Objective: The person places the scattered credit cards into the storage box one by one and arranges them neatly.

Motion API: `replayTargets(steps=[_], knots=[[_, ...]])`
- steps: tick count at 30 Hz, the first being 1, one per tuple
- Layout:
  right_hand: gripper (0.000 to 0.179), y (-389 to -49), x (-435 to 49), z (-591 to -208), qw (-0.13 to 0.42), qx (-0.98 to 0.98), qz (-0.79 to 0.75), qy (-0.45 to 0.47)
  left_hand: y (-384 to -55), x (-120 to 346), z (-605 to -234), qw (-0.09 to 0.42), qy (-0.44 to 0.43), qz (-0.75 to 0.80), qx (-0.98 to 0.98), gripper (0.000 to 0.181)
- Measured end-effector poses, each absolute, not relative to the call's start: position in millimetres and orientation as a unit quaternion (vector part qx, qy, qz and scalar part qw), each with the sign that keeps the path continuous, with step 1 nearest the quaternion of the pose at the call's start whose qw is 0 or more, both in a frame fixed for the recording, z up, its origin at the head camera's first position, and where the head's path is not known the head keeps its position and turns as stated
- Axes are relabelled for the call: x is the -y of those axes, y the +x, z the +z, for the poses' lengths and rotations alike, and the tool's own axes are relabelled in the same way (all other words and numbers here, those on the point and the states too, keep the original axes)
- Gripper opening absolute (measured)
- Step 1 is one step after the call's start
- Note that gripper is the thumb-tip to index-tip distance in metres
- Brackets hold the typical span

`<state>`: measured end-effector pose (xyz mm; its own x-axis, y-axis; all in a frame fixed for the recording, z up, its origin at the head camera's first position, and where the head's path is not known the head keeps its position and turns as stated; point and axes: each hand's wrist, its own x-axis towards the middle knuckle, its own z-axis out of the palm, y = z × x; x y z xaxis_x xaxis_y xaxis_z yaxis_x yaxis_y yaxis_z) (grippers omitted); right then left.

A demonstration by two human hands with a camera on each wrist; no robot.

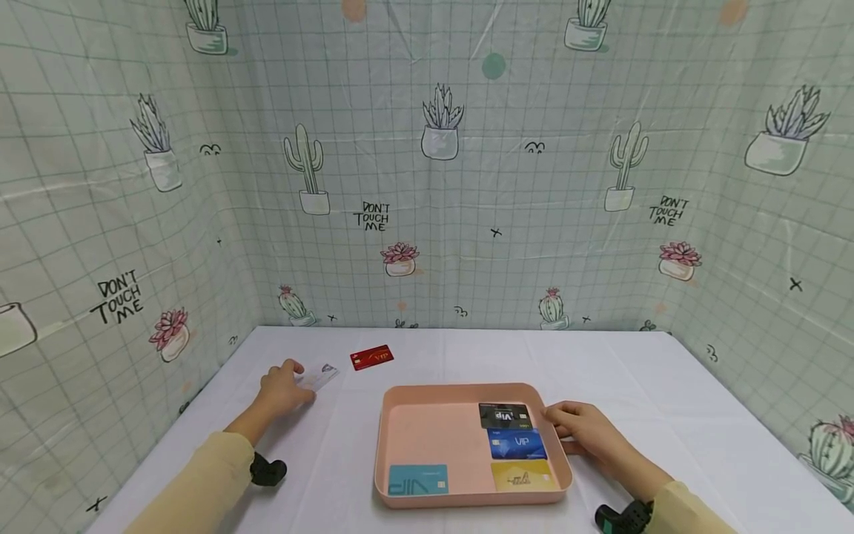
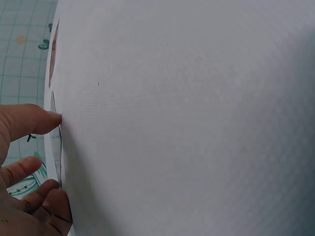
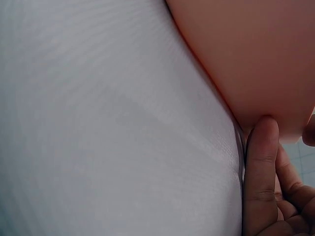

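Note:
On the left of the table, my left hand bends over a pale, see-through card, its thumb at the near edge and its fingers at the far left side. In the left wrist view the card shows edge-on between the thumb and the lower fingers. My right hand holds the pink tray at its right side. One finger reaches the rim and the thumb lies against the outer wall in the right wrist view.
Within the tray, black, blue and yellow cards form a column at the right; a teal card lies front left. Farther back on the table is a red card. A printed cloth encloses the white table.

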<state>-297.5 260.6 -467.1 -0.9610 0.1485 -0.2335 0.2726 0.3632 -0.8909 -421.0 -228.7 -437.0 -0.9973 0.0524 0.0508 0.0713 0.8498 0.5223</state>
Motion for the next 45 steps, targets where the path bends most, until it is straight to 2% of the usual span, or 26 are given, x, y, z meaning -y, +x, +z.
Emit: replayTargets(steps=[7, 13, 20, 33, 40, 45], knots=[[0.051, -293.9, -261.9, -467.3, 0.053, -0.822, -0.550, 0.139, -422.4, 227.8, -438.3, 0.022, -0.048, -0.272, 0.961, 0.055], [0.050, -293.4, -260.7, -465.6, 0.053, -0.820, -0.553, 0.136, -419.8, 228.7, -438.4, 0.022, -0.051, -0.250, 0.967, 0.062], [0.048, -293.9, -261.3, -466.4, 0.056, -0.820, -0.554, 0.137, -418.0, 227.6, -440.1, 0.028, -0.053, -0.259, 0.964, 0.056], [0.050, -293.9, -260.9, -466.8, 0.054, -0.820, -0.553, 0.134, -424.2, 222.1, -431.7, -0.001, -0.081, -0.240, 0.967, 0.056], [0.050, -294.6, -259.4, -464.6, 0.051, -0.819, -0.555, 0.135, -423.2, 219.3, -433.6, 0.023, -0.107, -0.219, 0.970, 0.060], [0.050, -295.6, -258.9, -465.2, 0.053, -0.822, -0.551, 0.132, -420.4, 221.2, -435.1, 0.018, -0.097, -0.231, 0.968, 0.057]])
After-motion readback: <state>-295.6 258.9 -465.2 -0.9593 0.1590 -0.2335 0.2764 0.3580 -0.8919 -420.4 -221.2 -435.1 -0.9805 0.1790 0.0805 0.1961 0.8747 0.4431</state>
